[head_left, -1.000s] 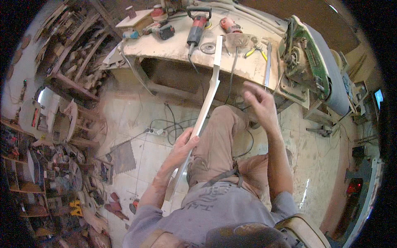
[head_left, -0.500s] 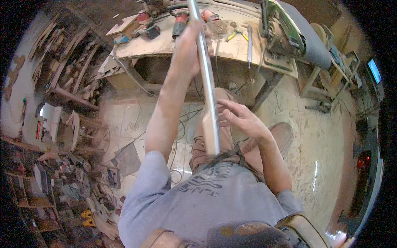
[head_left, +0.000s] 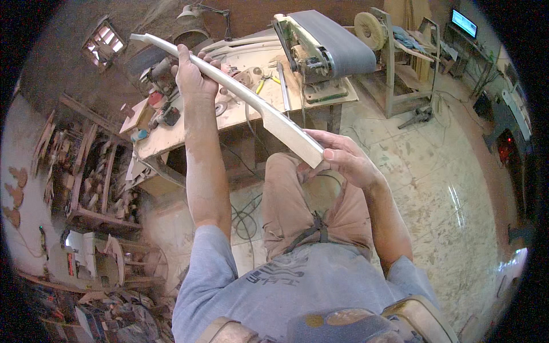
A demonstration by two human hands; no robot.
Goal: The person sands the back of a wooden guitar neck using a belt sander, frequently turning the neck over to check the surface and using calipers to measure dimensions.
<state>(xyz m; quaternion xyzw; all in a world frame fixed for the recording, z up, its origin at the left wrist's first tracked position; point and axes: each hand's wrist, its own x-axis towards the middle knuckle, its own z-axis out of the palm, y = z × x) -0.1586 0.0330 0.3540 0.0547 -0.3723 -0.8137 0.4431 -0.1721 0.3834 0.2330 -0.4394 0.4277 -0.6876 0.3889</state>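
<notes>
While my left hand (head_left: 195, 79) wraps the wooden piece (head_left: 243, 91), right hand (head_left: 351, 162) pinching its near end, I'd support both evenly; no twisting.

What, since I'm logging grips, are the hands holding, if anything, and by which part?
A pale strip: the left hand grips it partway along, toward its far end; the right hand holds its broader near end.

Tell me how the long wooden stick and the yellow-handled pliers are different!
The wooden stick is much longer than the pliers. The stick is pale all along, while the pliers have bright yellow handles. The stick is held up by the left hand and right hand, but the pliers lie on the table, touched by neither.
</notes>
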